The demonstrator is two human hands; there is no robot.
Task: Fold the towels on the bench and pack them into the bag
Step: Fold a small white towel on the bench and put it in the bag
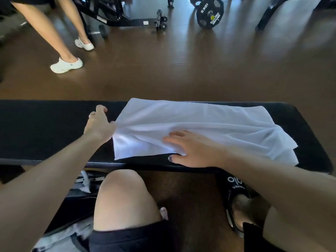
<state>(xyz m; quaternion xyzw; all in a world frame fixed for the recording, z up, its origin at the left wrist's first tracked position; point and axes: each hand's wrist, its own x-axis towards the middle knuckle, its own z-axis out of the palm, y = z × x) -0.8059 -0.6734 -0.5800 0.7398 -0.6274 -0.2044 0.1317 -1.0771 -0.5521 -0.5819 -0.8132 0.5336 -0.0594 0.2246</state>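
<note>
A white towel (198,122) lies spread across the black padded bench (45,131), wrinkled toward its left edge. My left hand (99,125) pinches the towel's left edge and pulls the cloth into a bunch of folds. My right hand (194,149) lies flat on the towel's near part, fingers straight, thumb over the near edge on the bench. Below the bench at the lower left I see part of a dark bag (72,211) with white cloth in it (60,237).
My bare knee (123,197) is in front of the bench. Another person's legs in white shoes (66,65) stand on the brown floor at the far left. Gym machines and a 10 kg weight plate (210,12) stand at the back.
</note>
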